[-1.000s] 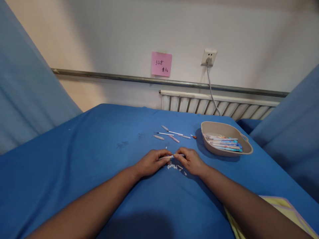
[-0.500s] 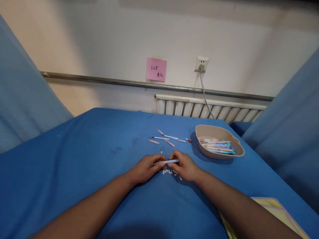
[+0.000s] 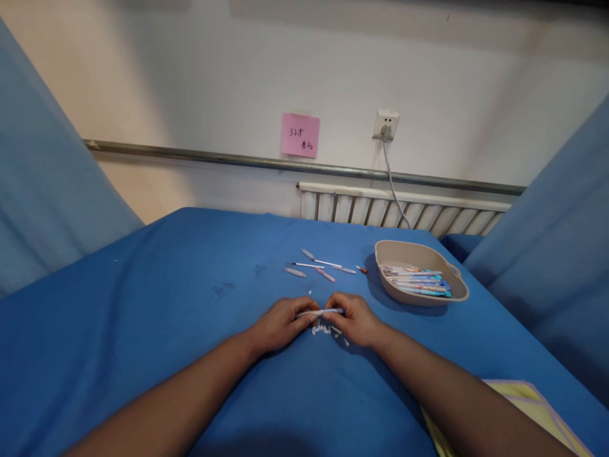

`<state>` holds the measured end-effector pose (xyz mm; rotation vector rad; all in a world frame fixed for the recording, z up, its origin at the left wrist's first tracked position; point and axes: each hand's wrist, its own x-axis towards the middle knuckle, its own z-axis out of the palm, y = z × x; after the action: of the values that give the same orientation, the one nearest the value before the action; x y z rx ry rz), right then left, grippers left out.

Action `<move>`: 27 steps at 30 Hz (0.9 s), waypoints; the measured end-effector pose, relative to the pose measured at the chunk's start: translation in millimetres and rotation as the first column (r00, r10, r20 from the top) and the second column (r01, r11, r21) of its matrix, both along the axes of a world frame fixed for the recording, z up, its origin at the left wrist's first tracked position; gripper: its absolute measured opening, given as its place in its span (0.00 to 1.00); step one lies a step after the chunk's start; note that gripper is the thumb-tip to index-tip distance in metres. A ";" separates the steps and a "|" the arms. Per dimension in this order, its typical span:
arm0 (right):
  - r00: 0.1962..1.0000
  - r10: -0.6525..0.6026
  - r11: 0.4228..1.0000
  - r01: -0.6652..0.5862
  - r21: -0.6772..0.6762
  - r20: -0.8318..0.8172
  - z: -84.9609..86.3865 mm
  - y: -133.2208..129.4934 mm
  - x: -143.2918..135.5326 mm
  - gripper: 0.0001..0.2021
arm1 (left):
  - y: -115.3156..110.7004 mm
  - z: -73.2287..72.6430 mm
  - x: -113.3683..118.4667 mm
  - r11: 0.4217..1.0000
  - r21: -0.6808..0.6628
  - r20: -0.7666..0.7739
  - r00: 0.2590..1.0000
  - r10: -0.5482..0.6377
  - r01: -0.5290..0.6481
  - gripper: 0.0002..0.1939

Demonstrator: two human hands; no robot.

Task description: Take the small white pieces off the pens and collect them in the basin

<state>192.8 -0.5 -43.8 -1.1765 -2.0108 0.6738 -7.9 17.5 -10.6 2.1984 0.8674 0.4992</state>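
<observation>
My left hand (image 3: 285, 324) and my right hand (image 3: 354, 318) meet over the blue cloth, both closed on one slim white pen (image 3: 328, 311). The left fingers pinch one end, the right fingers the other, and the pen lies nearly level between them. Small white bits (image 3: 323, 329) are scattered on the cloth just under and in front of my hands. Beyond them lie loose pen parts: a pinkish barrel (image 3: 325, 274), a greyish grip piece (image 3: 295, 272), a thin white refill (image 3: 308, 265) and a small orange-brown piece (image 3: 362, 270).
A beige basket (image 3: 380, 254) holding several pens stands at the right. A yellow cloth (image 3: 518, 400) lies by my right forearm. Blue curtains (image 3: 42, 171) hang at both sides. Behind the blue-covered table (image 3: 228, 241) are a radiator (image 3: 361, 206), a metal rail and a plugged-in cable.
The view has shifted very slightly. Both hands stay on the pen, which now sits flatter between the fingers. The parts on the cloth lie as before.
</observation>
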 end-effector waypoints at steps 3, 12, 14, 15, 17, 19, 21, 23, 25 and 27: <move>0.999 0.022 1.000 -0.022 0.001 0.047 2.5 -0.3 0.1 0.15 | -0.2 -0.6 0.6 1.000 0.019 -0.005 1.000 -0.006 0.006 0.12; 0.996 0.070 0.991 -0.075 -0.114 -0.050 -2.4 -1.7 -1.1 0.05 | -1.1 -0.5 0.9 0.997 0.074 -0.048 0.999 0.020 -0.016 0.13; 0.995 0.095 0.988 -0.099 -0.115 -0.040 -2.8 -1.7 -1.2 0.07 | -1.6 0.1 0.7 0.995 0.094 -0.061 0.998 0.024 -0.019 0.13; 0.994 0.096 0.988 -0.101 -0.117 -0.054 -2.6 -1.9 -1.4 0.06 | -1.7 0.4 0.6 0.995 0.102 -0.069 0.997 0.023 -0.016 0.12; 0.992 0.076 0.990 -0.088 -0.112 -0.103 -1.9 -2.2 -1.6 0.04 | -1.8 0.8 0.5 0.994 0.111 -0.076 0.997 0.023 -0.015 0.12; 0.991 0.055 0.995 -0.065 -0.080 -0.121 -0.7 -2.5 -1.6 0.05 | -2.0 0.8 0.4 0.993 0.114 -0.074 0.997 0.027 -0.019 0.12; 0.994 0.059 0.998 -0.062 -0.034 -0.088 0.9 -2.4 -1.1 0.06 | -2.6 0.5 0.7 0.994 0.111 -0.066 0.997 0.032 -0.024 0.13; 0.997 0.070 0.997 -0.070 -0.012 -0.032 2.9 -2.2 -0.5 0.10 | -3.3 0.1 1.1 0.994 0.108 -0.060 0.998 0.028 -0.021 0.13; 0.997 0.075 0.997 -0.075 -0.020 0.010 4.6 -2.2 -0.2 0.16 | -3.8 -0.2 1.5 0.994 0.110 -0.059 0.998 0.024 -0.017 0.12; 0.997 0.082 0.996 -0.083 -0.045 -0.010 5.0 -2.5 -0.3 0.16 | -4.0 -0.1 1.6 0.993 0.120 -0.064 0.998 0.026 -0.019 0.12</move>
<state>192.4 -2.9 -38.8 -1.1198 -2.0566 0.7672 -6.3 13.5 -10.7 2.3277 0.9191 0.5042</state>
